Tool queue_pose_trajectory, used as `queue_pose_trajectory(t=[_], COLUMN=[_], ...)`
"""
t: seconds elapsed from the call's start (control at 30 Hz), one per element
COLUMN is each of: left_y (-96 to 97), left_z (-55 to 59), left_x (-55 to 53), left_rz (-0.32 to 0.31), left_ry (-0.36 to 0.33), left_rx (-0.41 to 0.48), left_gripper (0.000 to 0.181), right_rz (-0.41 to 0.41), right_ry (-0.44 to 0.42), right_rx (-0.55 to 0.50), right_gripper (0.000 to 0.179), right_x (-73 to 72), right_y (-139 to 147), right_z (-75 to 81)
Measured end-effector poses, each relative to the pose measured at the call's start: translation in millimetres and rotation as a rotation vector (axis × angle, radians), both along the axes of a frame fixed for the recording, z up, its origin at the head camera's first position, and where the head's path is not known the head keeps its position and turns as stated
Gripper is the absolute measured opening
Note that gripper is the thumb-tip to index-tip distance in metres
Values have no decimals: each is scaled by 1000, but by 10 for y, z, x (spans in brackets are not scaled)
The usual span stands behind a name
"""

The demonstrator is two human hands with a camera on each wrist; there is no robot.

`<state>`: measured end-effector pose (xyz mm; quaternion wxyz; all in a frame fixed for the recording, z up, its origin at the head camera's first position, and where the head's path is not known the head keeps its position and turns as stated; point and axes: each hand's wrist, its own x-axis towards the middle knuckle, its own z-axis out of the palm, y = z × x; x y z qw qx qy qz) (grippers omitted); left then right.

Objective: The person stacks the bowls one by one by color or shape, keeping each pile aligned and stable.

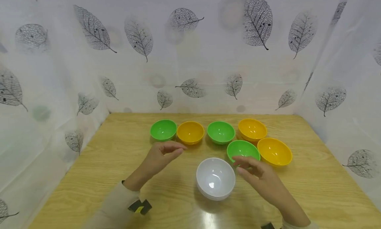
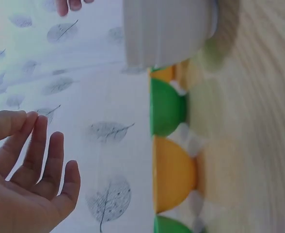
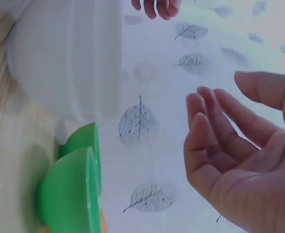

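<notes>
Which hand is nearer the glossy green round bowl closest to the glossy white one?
Right. The right hand hovers by the near edge of the green bowl; the left hand is farther, leftward.

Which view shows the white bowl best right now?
The head view: it shows the white bowl from above, its full rim and inside unobstructed. The left and right wrist views show only its outer side, cut off at the picture's top edge.

Bowl stack (image 1: 215, 179) on table (image 1: 119, 153), six bowls (image 1: 221, 132) behind stack, curtain (image 1: 208, 63) behind table
</notes>
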<state>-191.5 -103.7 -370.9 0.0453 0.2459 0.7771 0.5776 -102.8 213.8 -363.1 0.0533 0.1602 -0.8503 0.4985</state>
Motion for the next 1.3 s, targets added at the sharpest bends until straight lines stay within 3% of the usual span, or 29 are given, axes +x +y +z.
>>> queue_pose_trajectory(t=[0.2, 0.43, 0.57, 0.73, 0.87, 1.07, 1.17, 1.3], left_y=[-254, -507, -618, -709, -752, -810, -848, -893], left_z=[176, 383, 437, 421, 395, 306, 245, 171], left_x=[-85, -245, -287, -304, -355, -478, -534, -627], left_rz=[104, 235, 271, 309, 344, 451, 500, 520], left_ry=[-36, -73, -60, -65, -100, -188, -245, -312], left_rx=[107, 261, 356, 473, 577, 657, 678, 673], left_gripper=[27, 38, 36, 32, 31, 40, 46, 50], right_rz=[-1, 37, 51, 86, 115, 138, 160, 195], right_ry=[62, 34, 32, -13, -50, -167, -263, -380], right_rx=[-103, -278, -384, -447, -526, -664, -661, -641], right_gripper=[15, 25, 29, 32, 37, 47, 54, 61], right_x=[-104, -288, -398, -506, -623, -821, -910, -1004], right_y=[-202, -515, -739, -966, -1086, -1237, -1302, -1377], right_z=[213, 543, 747, 941, 961, 866, 784, 676])
